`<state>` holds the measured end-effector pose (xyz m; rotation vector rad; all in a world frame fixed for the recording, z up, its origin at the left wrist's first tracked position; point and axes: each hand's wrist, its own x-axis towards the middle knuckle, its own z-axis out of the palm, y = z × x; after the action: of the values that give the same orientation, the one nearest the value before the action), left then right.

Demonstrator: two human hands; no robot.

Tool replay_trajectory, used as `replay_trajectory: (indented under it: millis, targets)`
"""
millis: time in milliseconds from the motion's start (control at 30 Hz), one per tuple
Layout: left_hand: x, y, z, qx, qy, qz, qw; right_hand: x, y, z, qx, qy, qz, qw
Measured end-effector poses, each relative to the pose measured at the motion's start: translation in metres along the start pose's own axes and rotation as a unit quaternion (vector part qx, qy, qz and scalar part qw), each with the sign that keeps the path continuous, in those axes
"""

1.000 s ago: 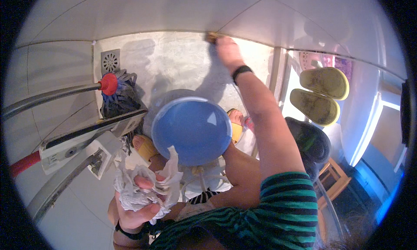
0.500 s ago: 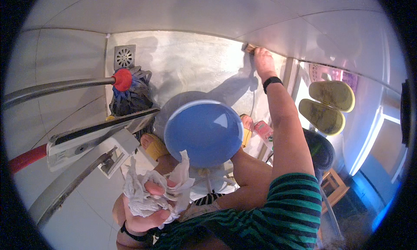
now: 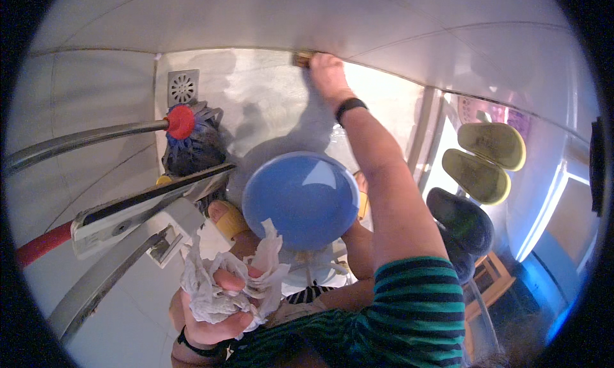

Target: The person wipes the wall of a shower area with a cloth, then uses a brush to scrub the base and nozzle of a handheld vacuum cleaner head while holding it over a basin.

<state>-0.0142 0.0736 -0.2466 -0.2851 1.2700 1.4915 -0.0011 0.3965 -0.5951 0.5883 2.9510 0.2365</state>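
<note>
My right hand (image 3: 330, 77), reaching far forward at the foot of the wall, grips a small brown block (image 3: 302, 59) that looks like a scrubbing brush; its underside is hidden. The block meets the pale floor (image 3: 262, 86) along the wall's edge. Close to my body, my left hand (image 3: 220, 317) is closed around crumpled white tissue (image 3: 208, 285), with fingertips poking through the folds. Between my legs stands a blue basin (image 3: 294, 201), nearer to me than the right hand.
At the left are a mop (image 3: 192, 150) with a red collar, a floor squeegee (image 3: 150, 205) and a square metal drain (image 3: 183, 88). Green slippers (image 3: 489, 153) and a dark shoe (image 3: 460, 221) stand at the right. A wooden stool (image 3: 489, 281) is behind them.
My right hand has slid left along the foot of the wall with the brown block. My left hand and the tissue have stayed almost still.
</note>
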Motion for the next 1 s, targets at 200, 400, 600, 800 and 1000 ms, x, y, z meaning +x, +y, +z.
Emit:
replay_trajectory:
  millis: [200,400,600,800,1000]
  targets:
    - [0.007,-0.002,0.009,0.021,-0.003,-0.008,1.0,-0.107,0.123,0.022,-0.084,-0.122,0.21,0.966]
    - [0.012,-0.008,0.013,0.034,-0.003,-0.005,0.999,-0.138,0.171,0.046,0.169,-0.201,0.518,0.814]
    - [0.018,-0.01,0.02,0.047,0.015,-0.006,0.999,-0.133,0.144,0.014,0.325,0.03,0.569,0.755]
    - [0.016,-0.01,0.019,0.039,-0.008,-0.021,0.999,-0.114,0.165,0.042,0.404,0.059,0.646,0.644]
    - [0.014,-0.012,0.018,0.044,0.003,-0.012,0.999,-0.123,0.14,-0.002,0.706,0.04,0.528,0.47]
